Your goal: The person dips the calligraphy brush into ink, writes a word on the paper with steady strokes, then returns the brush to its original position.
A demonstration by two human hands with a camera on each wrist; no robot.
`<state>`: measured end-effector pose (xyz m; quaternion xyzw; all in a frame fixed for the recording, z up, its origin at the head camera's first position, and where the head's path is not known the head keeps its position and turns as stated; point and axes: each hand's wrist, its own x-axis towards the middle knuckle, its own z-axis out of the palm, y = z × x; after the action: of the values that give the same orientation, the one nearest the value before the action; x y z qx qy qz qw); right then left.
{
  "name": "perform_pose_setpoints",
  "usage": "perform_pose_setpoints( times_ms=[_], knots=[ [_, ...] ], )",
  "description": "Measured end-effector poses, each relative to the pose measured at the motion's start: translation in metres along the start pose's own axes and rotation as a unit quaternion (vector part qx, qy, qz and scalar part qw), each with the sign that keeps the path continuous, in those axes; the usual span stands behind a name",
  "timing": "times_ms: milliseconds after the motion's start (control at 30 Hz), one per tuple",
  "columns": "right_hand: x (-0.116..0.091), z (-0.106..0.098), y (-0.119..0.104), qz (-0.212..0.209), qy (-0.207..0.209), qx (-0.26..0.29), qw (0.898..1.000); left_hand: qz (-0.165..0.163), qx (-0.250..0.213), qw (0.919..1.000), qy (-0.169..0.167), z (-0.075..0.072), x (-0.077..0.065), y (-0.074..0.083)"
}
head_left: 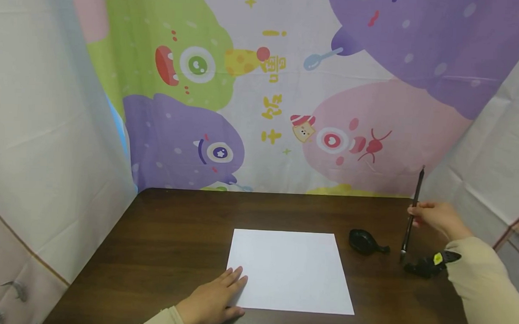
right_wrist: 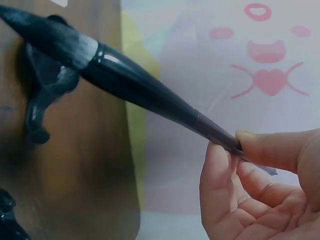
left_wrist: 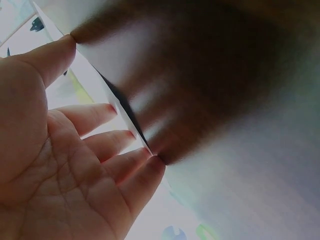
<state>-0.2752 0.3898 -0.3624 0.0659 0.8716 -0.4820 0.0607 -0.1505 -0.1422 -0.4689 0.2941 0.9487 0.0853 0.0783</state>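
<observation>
The left hand (head_left: pixel 212 297), fingers spread, rests on the near left corner of the paper (head_left: pixel 290 272), apparently to steady it on the table (head_left: pixel 153 253), while the right hand (head_left: pixel 441 220) pinches the brush (right_wrist: pixel 135 82) between thumb and fingers, tip down near the black dish (head_left: pixel 362 242), presumably for a grip clear of the bristles.

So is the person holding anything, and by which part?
The right hand pinches a brush by the thin part of its handle. The left hand holds nothing; it just touches the paper.
</observation>
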Motion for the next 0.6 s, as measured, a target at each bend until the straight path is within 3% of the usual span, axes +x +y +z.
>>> perform_pose_setpoints(
  times_ms=[600],
  knots=[
    [-0.017, 0.004, -0.018, -0.082, 0.02, 0.101, 0.991, 0.002, 0.001, 1.0, 0.001, -0.001, 0.0, 0.0]
  ],
)
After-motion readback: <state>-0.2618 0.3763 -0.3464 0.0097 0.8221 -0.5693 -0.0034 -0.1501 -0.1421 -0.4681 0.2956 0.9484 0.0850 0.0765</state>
